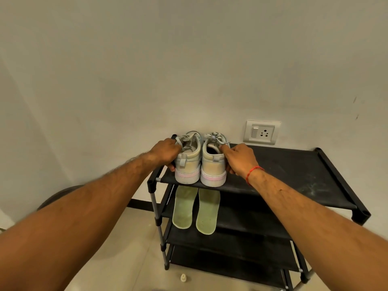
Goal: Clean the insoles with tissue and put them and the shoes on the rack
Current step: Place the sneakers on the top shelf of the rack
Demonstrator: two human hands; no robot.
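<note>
Two pale sneakers stand side by side, heels toward me, on the top shelf of a black shoe rack (294, 164). My left hand (165, 153) grips the outer side of the left shoe (188, 164). My right hand (238, 158), with a red thread at the wrist, grips the outer side of the right shoe (213, 166). Both soles rest on the shelf near its left front corner. Two light green insoles, left insole (184, 206) and right insole (207, 211), lie side by side on the second shelf, directly below the shoes. No tissue is in view.
The rack stands against a white wall, with more dark shelves below. A wall socket (261, 132) sits just above the rack's back edge. A small white bottle (183, 277) lies on the beige floor in front. A dark round object (60, 196) is at left.
</note>
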